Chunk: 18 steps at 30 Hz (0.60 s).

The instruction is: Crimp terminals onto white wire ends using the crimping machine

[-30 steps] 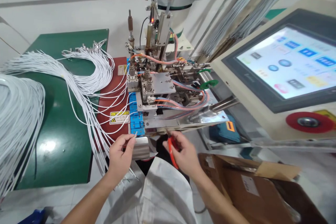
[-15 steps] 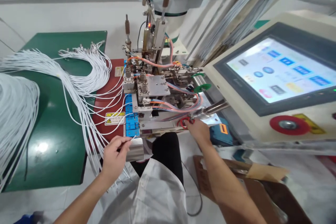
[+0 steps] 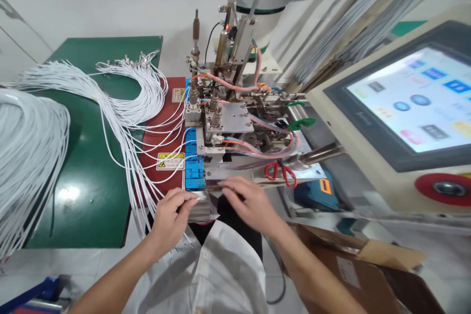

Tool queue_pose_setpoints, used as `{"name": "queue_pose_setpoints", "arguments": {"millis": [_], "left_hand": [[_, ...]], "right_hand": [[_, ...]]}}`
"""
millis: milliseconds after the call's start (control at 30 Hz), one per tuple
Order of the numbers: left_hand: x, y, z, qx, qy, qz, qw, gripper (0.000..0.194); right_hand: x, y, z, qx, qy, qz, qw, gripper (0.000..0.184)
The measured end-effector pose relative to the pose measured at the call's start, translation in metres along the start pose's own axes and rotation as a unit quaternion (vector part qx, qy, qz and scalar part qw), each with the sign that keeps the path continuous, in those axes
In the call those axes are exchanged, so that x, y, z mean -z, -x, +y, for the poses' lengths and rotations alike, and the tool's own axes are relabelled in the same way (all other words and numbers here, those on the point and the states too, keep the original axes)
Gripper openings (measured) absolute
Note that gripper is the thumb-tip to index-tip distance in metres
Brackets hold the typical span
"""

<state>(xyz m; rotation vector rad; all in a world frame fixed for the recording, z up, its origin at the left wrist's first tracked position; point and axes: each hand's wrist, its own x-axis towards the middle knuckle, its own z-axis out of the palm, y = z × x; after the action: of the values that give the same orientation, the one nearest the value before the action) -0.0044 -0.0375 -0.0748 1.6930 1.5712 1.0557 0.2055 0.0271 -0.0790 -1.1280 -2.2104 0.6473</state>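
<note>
My left hand (image 3: 170,218) is closed in a pinch on the end of a white cable, just in front of the row of blue clamps (image 3: 195,173) and over a shiny metal block (image 3: 199,212). Most of that cable is hidden by the hand. My right hand (image 3: 250,202) holds nothing; its fingers stretch left toward the clamps, thumb apart. Red-handled scissors (image 3: 281,174) lie on the machine's front plate, right of that hand. Several white cables (image 3: 123,135) run from the bundle on the left into the clamps.
A green table (image 3: 95,196) carries a coil of white cable (image 3: 33,142) at left. The machine (image 3: 230,120) with air tubes stands ahead. On the right, a touchscreen panel (image 3: 415,98) juts close, with a red button below. A cardboard box (image 3: 346,265) sits on the floor.
My right hand has left the red scissor handles and moved left toward the blue clamps. My left hand keeps its pinch near the metal block. The camera view has shifted slightly.
</note>
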Motion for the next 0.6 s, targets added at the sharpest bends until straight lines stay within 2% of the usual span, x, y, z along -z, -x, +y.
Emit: {"name": "queue_pose_setpoints", "arguments": {"millis": [67, 133, 233, 367, 467, 600], "left_hand": [[0.002, 0.0, 0.001, -0.01, -0.008, -0.013, 1.0, 0.016], [0.003, 0.001, 0.001, -0.022, -0.017, -0.023, 0.999, 0.015], [0.005, 0.003, -0.002, -0.053, -0.041, -0.03, 0.997, 0.014], [0.007, 0.002, -0.004, -0.14, -0.124, -0.077, 0.979, 0.02], [0.01, 0.0, -0.002, -0.184, -0.175, -0.13, 0.959, 0.025], [0.015, -0.002, 0.0, -0.191, -0.183, -0.178, 0.948, 0.027]], "right_hand": [[-0.009, -0.003, -0.026, 0.065, -0.029, -0.005, 0.997, 0.02], [-0.014, -0.006, -0.039, 0.103, -0.019, -0.005, 0.995, 0.017], [-0.015, -0.01, -0.043, 0.139, 0.049, -0.029, 0.989, 0.014], [-0.01, -0.014, -0.047, 0.186, 0.179, -0.129, 0.957, 0.014], [-0.006, -0.017, -0.051, 0.193, 0.211, -0.199, 0.937, 0.011], [-0.002, -0.021, -0.05, 0.149, 0.129, -0.269, 0.943, 0.011]]}}
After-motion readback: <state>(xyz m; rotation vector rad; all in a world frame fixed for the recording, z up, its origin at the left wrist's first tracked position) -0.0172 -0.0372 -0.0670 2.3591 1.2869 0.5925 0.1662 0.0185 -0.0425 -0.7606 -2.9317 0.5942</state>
